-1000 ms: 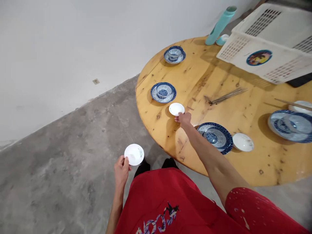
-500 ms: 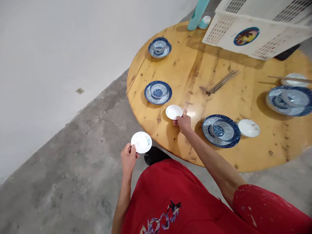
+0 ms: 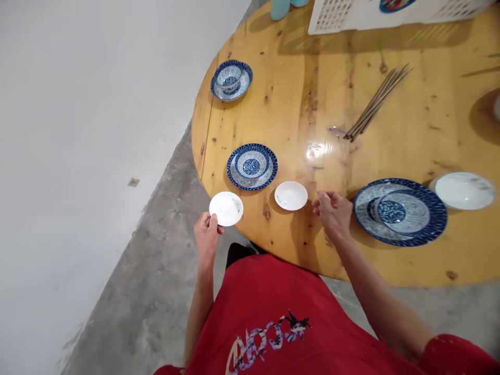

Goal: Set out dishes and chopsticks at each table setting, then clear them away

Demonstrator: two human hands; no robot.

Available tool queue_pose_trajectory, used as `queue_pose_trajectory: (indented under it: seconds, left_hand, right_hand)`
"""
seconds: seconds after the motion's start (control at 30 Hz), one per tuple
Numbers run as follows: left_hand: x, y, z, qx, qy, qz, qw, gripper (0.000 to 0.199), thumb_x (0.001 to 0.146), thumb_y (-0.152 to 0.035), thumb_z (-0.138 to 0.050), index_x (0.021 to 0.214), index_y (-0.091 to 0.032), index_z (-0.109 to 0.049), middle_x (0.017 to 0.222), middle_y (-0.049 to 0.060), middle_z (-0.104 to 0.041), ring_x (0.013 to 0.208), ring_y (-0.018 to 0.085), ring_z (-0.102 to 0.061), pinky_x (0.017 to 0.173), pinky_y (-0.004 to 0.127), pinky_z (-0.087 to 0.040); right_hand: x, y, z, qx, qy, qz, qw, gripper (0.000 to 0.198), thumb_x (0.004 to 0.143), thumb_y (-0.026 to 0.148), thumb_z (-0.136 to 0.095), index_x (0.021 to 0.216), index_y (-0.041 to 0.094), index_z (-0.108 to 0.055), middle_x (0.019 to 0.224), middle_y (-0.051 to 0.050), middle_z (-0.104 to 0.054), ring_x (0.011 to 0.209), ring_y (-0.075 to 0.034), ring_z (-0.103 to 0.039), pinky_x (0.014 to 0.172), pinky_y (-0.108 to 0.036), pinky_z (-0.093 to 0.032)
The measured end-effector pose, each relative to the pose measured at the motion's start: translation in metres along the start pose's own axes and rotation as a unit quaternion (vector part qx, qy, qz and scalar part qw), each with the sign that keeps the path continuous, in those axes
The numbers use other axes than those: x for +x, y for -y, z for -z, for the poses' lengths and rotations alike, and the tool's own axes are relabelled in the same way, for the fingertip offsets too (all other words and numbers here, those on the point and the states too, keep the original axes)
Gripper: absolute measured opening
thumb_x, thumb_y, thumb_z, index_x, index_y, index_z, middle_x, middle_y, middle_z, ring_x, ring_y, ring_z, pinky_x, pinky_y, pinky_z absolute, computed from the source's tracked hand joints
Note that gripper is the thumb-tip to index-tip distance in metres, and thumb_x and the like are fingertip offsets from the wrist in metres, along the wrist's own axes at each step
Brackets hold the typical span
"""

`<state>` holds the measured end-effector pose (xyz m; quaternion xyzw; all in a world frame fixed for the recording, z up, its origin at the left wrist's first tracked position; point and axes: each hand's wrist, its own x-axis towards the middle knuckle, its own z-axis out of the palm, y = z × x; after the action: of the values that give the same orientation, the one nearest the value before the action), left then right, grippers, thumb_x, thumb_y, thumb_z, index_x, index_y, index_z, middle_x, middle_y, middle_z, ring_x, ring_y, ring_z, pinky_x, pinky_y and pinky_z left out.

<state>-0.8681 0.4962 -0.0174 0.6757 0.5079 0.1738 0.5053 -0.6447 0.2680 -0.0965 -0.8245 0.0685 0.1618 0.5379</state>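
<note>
My left hand (image 3: 206,235) pinches the near rim of a small white saucer (image 3: 226,208), held at the edge of the round wooden table (image 3: 312,94). A second small white saucer (image 3: 291,196) rests on the table, just right of a blue patterned plate with a bowl in it (image 3: 252,166). My right hand (image 3: 331,211) hovers over the table a little to the right of that saucer, fingers loosely curled and holding nothing. Another blue plate with a bowl (image 3: 399,212) lies directly to the right of that hand.
A third blue plate and bowl (image 3: 231,79) sits at the table's far left edge. Metal chopsticks (image 3: 377,101) lie mid-table. A white saucer (image 3: 464,190) is at right. A white basket (image 3: 390,13) and a teal bottle (image 3: 279,8) stand at the back. White wall at left.
My right hand let go of the saucer on the table and drew back to the right. My left hand brought its saucer up to the table edge. The view moved closer over the table.
</note>
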Motion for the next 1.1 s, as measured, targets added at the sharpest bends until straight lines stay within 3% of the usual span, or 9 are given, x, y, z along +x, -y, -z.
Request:
queue_pose_trajectory:
  seconds: [0.13,0.23,0.33,0.43,0.57,0.73,0.8,0.97,1.1]
  left_hand:
    - [0.039,-0.024,-0.002,0.000,0.002,-0.031,1.000,0.026,0.088,-0.038,-0.055,0.068,-0.021,-0.053,0.049,-0.005,-0.054,0.046,0.010,-0.051,0.055,0.021,-0.042]
    - [0.065,-0.045,-0.012,-0.010,0.025,-0.060,0.998,0.025,0.087,-0.038,-0.056,0.069,-0.021,-0.054,0.048,-0.005,-0.054,0.045,0.010,-0.052,0.053,0.021,-0.042]
    - [0.087,-0.064,-0.028,-0.015,0.071,-0.083,0.994,0.026,0.086,-0.040,-0.056,0.069,-0.021,-0.053,0.049,-0.005,-0.055,0.045,0.010,-0.053,0.051,0.021,-0.042]
    - [0.111,-0.080,-0.045,-0.011,0.140,-0.107,0.984,0.029,0.088,-0.040,-0.056,0.067,-0.022,-0.049,0.049,-0.005,-0.055,0.045,0.010,-0.053,0.052,0.021,-0.042]
    - [0.154,-0.100,-0.064,0.002,0.225,-0.133,0.965,0.028,0.090,-0.036,-0.053,0.067,-0.023,-0.045,0.049,-0.006,-0.052,0.043,0.010,-0.053,0.049,0.020,-0.040]
    - [0.230,-0.120,-0.083,0.023,0.270,-0.172,0.947,0.026,0.092,-0.028,-0.051,0.067,-0.022,-0.046,0.050,-0.006,-0.051,0.044,0.010,-0.055,0.051,0.020,-0.038]
    - [0.265,-0.125,-0.093,0.030,0.281,-0.188,0.941,0.025,0.091,-0.026,-0.051,0.067,-0.022,-0.046,0.052,-0.006,-0.052,0.045,0.010,-0.056,0.052,0.021,-0.038]
    - [0.345,-0.123,-0.122,0.077,0.279,-0.182,0.940,0.027,0.090,-0.020,-0.051,0.064,-0.021,-0.047,0.049,-0.003,-0.054,0.050,0.014,-0.061,0.060,0.024,-0.043]
    - [0.379,-0.112,-0.139,0.115,0.300,-0.162,0.933,0.024,0.091,-0.022,-0.050,0.067,-0.020,-0.055,0.050,-0.002,-0.057,0.055,0.016,-0.065,0.063,0.025,-0.045]
  right_hand:
    - [-0.016,0.045,-0.012,0.044,0.036,0.047,0.997,0.027,0.082,0.048,-0.059,0.081,0.021,-0.060,0.064,0.000,-0.062,0.049,-0.013,-0.051,0.050,-0.025,-0.044]
    - [-0.029,0.081,-0.029,0.063,0.111,0.081,0.989,0.033,0.083,0.052,-0.060,0.080,0.020,-0.063,0.067,-0.002,-0.064,0.051,-0.013,-0.052,0.049,-0.025,-0.043]
    - [-0.031,0.112,-0.052,0.073,0.175,0.104,0.976,0.039,0.086,0.058,-0.059,0.084,0.019,-0.066,0.070,-0.004,-0.066,0.051,-0.013,-0.053,0.050,-0.025,-0.043]
    - [-0.023,0.136,-0.076,0.109,0.196,0.122,0.967,0.040,0.087,0.058,-0.059,0.090,0.019,-0.067,0.076,-0.004,-0.067,0.053,-0.013,-0.055,0.052,-0.026,-0.045]
    - [0.000,0.161,-0.105,0.101,0.157,0.137,0.973,0.036,0.085,0.055,-0.062,0.087,0.019,-0.067,0.073,-0.003,-0.065,0.053,-0.013,-0.054,0.052,-0.027,-0.045]
    - [0.048,0.182,-0.143,0.031,0.050,0.128,0.990,0.031,0.085,0.050,-0.064,0.091,0.020,-0.063,0.071,-0.003,-0.065,0.053,-0.014,-0.057,0.053,-0.026,-0.046]
    - [0.070,0.189,-0.161,-0.002,0.038,0.117,0.992,0.030,0.086,0.046,-0.065,0.097,0.019,-0.064,0.071,-0.002,-0.065,0.053,-0.014,-0.059,0.053,-0.025,-0.047]
    - [0.116,0.200,-0.215,-0.008,0.070,0.020,0.997,0.020,0.086,0.030,-0.066,0.099,0.014,-0.066,0.078,-0.004,-0.068,0.051,-0.011,-0.060,0.044,-0.020,-0.046]
    - [0.146,0.197,-0.253,0.020,0.037,-0.051,0.998,0.004,0.086,0.017,-0.062,0.084,0.014,-0.063,0.068,-0.001,-0.065,0.046,-0.010,-0.057,0.042,-0.019,-0.046]
